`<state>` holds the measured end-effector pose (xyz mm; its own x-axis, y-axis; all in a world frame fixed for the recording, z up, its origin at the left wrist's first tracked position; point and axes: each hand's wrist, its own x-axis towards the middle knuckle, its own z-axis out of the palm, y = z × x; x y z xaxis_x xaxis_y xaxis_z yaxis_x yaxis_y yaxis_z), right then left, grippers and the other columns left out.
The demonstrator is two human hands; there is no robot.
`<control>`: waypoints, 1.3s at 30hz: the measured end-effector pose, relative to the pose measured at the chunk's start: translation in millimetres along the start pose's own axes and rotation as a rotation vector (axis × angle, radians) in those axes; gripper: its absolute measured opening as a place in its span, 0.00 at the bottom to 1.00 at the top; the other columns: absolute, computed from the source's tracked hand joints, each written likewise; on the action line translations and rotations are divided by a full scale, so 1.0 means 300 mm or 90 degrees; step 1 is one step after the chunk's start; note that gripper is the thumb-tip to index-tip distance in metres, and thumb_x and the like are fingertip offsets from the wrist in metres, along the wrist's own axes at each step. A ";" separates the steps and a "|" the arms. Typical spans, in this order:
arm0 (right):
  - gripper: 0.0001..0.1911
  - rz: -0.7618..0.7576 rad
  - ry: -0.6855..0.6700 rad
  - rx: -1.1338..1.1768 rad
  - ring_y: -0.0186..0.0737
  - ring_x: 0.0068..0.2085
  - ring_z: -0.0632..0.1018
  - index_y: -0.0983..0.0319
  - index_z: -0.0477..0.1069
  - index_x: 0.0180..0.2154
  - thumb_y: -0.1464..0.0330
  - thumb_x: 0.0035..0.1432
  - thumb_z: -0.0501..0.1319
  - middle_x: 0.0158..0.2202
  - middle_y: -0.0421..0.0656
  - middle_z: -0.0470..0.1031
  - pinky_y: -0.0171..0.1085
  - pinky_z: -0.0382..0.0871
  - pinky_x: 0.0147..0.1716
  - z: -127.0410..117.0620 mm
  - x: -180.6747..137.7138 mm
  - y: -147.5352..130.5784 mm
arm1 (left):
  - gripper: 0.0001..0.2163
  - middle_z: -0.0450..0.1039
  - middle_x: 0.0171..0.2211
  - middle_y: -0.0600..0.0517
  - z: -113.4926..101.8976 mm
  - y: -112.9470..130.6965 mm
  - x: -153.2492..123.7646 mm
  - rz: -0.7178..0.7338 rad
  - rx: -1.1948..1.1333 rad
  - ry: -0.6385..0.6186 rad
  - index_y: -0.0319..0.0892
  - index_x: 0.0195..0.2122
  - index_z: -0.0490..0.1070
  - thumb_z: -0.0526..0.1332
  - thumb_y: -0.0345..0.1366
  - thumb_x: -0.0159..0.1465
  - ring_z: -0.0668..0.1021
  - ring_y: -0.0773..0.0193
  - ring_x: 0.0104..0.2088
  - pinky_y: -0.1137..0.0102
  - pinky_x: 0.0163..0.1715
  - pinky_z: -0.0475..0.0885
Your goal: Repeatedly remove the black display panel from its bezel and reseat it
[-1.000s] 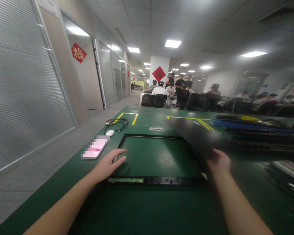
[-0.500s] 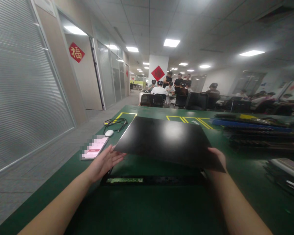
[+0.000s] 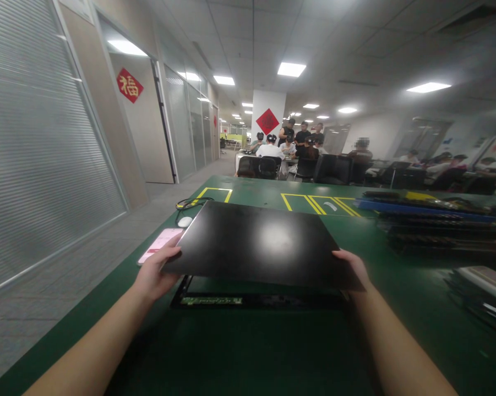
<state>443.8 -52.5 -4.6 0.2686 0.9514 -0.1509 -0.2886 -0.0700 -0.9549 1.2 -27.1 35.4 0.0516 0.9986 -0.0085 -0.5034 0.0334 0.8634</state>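
A flat, dark, rectangular LCD panel [image 3: 251,242] is held up level above the table, its surface reflecting a ceiling light. My left hand [image 3: 159,274] grips its left edge, thumb on top and fingers underneath. At the right edge my right hand [image 3: 354,268] holds it the same way, with most fingers hidden below. Under the panel lies a black frame [image 3: 289,302] on the green table, mostly covered by the panel. A strip of green circuit board [image 3: 210,301] shows along the frame's near side.
Left of the panel are a phone [image 3: 159,246], a white round object [image 3: 185,222] and a black cable [image 3: 190,203]. Stacked dark parts with a blue strip [image 3: 421,208] lie at the right. Yellow tape [image 3: 295,195] marks the green table [image 3: 256,190]. Several people sit and stand beyond.
The panel has moved left and slightly toward me. My left hand has gone from open fingers beside the edge to a closed hold; my right hand has shifted left with the panel.
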 end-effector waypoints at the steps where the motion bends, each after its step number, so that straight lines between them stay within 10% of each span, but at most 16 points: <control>1: 0.12 0.033 -0.001 0.018 0.55 0.37 0.82 0.60 0.76 0.35 0.67 0.46 0.62 0.31 0.47 0.82 0.48 0.77 0.34 0.004 -0.002 0.002 | 0.19 0.82 0.38 0.51 -0.002 0.000 0.002 0.010 -0.014 -0.007 0.42 0.42 0.78 0.66 0.29 0.46 0.80 0.58 0.30 0.70 0.27 0.75; 16: 0.20 0.169 -0.132 0.047 0.46 0.37 0.82 0.60 0.76 0.44 0.72 0.47 0.60 0.39 0.45 0.83 0.43 0.75 0.38 0.024 0.013 0.023 | 0.20 0.80 0.33 0.50 -0.030 -0.013 0.025 0.026 -0.075 0.040 0.39 0.38 0.77 0.61 0.26 0.41 0.79 0.60 0.28 0.69 0.27 0.77; 39: 0.22 0.000 0.108 -0.129 0.41 0.33 0.81 0.59 0.73 0.45 0.71 0.44 0.63 0.32 0.47 0.81 0.36 0.71 0.30 0.011 0.052 0.039 | 0.20 0.80 0.33 0.55 0.005 -0.019 -0.002 0.032 0.034 0.072 0.45 0.40 0.74 0.66 0.28 0.43 0.78 0.62 0.26 0.72 0.22 0.73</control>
<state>441.4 -37.5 -17.2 0.4232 0.8890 -0.1747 -0.1034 -0.1442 -0.9841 5.4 -27.9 31.5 -0.0711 0.9973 -0.0194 -0.4564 -0.0152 0.8897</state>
